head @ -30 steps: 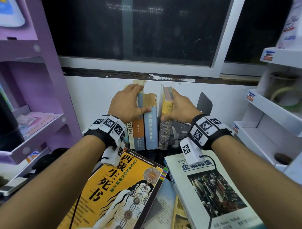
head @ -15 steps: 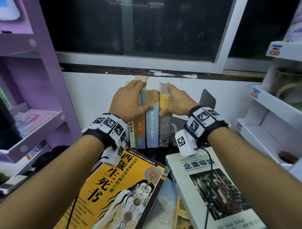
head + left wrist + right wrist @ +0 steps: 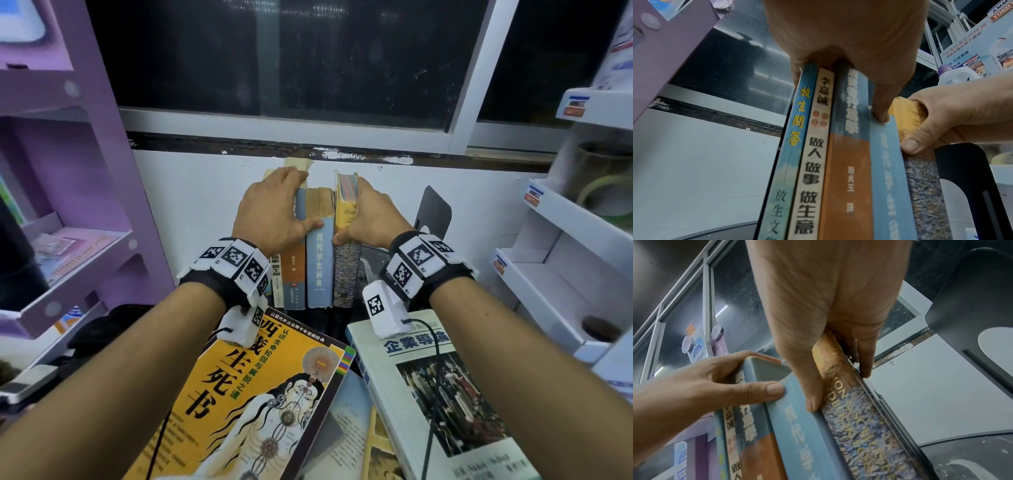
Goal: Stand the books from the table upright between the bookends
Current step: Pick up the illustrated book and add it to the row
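Several books stand upright in a row against the white wall. My left hand [image 3: 274, 212] grips the left group from above, with its thumb [image 3: 879, 112] on the spine of the light blue book [image 3: 320, 260]. My right hand [image 3: 371, 219] grips the yellow and speckled book [image 3: 346, 270] at the right end of the row, thumb [image 3: 812, 400] on the spine and fingers on the far cover. This book stands upright against the light blue book [image 3: 803, 426]. A black bookend [image 3: 433, 209] stands apart to its right. The left bookend is hidden.
A yellow book [image 3: 260, 404] and a white business book [image 3: 445, 404] lie flat on the table in front, over other books. A purple shelf [image 3: 68, 240] stands at the left and a white shelf [image 3: 565, 240] at the right. The window sill [image 3: 274, 145] runs above the row.
My right hand has pushed the yellow and speckled book left and upright, closing the gap to the light blue book. My left hand has kept its grip on the row.
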{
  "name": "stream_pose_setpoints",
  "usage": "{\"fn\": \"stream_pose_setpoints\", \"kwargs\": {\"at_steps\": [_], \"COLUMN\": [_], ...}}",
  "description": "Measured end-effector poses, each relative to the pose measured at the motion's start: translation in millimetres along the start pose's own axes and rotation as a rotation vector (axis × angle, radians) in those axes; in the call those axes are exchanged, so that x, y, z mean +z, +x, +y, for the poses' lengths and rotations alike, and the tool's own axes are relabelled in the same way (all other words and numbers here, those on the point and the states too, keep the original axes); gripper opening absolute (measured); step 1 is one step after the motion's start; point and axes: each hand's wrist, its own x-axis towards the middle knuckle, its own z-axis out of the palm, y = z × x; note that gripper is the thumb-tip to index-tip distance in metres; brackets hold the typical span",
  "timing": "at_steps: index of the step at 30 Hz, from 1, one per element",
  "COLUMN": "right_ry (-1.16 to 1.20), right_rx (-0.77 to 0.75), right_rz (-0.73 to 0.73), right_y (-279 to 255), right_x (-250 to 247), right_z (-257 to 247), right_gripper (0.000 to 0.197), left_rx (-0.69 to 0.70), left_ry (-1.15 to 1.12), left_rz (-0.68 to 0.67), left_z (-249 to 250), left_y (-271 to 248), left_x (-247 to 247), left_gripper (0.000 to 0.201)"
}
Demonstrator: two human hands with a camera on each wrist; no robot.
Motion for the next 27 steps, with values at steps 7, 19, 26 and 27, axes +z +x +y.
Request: {"fn": "stream_pose_setpoints", "kwargs": {"at_steps": [7, 19, 26, 27], "right_ry": [-0.026, 0.009, 0.042, 0.049], "right_rx": [0.000, 0.012, 0.027, 0.035], "right_rz": [0.016, 0.046, 0.054, 0.061], "right_y": [-2.8, -25.4, -59.4, -65.7], "right_x": [-0.7, 0.4, -7.2, -7.8], "right_z": [-2.7, -8.1, -8.2, -9.4], "right_gripper": [0.094, 0.094, 0.068, 0.065], "left_rx": [0.017, 0.003, -0.008, -0.008], "left_ry": [-0.033, -0.050, -0.032, -0.033], "left_rz": [-0.010, -0.053, -0.038, -0.034], "left_z": [-1.2, -2.5, 4.2, 4.7], "left_y": [0.0, -13.9, -41.8, -46.9], "left_x": [-2.9, -12.5, -36.5, -39.9], "left_gripper": [0.077, 0.077, 0.069, 0.068]}}
